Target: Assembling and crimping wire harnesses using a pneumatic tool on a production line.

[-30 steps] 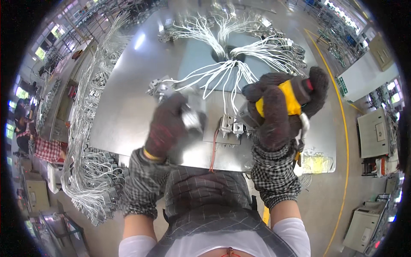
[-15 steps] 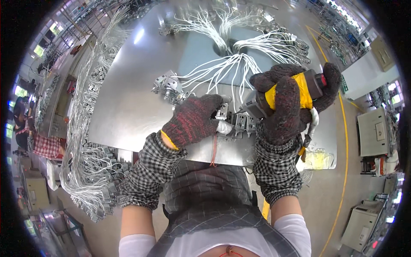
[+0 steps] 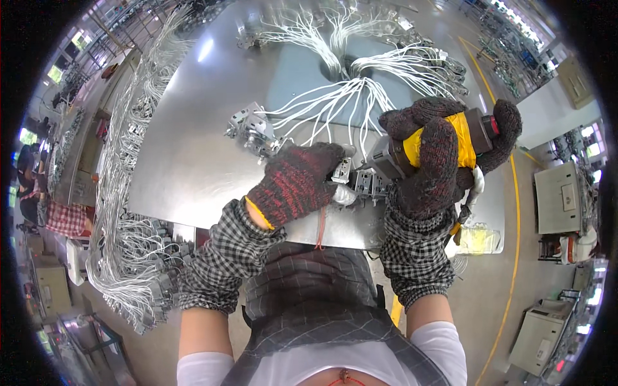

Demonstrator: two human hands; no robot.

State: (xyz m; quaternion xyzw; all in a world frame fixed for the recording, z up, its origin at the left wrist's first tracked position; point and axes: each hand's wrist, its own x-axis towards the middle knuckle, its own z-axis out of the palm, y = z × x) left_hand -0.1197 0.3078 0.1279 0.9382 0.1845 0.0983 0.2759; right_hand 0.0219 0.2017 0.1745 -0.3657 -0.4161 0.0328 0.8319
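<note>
My left hand (image 3: 297,182), in a dark red and black knit glove, pinches a small metal connector block (image 3: 342,170) at the table's near side. A white tape-wrapped fingertip shows under the block. My right hand (image 3: 439,151), gloved alike, wraps round a dark power screwdriver (image 3: 461,140) bound with yellow tape. The tool lies nearly level, its nose pointing left at the block; whether the tip touches it I cannot tell. Similar metal blocks (image 3: 370,184) sit in a row beneath the tool. White wires (image 3: 335,112) run from the blocks to a hole in a grey board.
The shiny metal table (image 3: 187,154) carries more wired blocks (image 3: 250,128) at left and at the back. Long wire bundles (image 3: 119,212) hang along its left side. A yellow-marked clear packet (image 3: 479,238) lies at the near right corner. Another person's checked sleeve (image 3: 64,219) shows far left.
My left hand and its connector block have shifted slightly right, toward the tool's nose. My right hand with the screwdriver has moved a little to the right.
</note>
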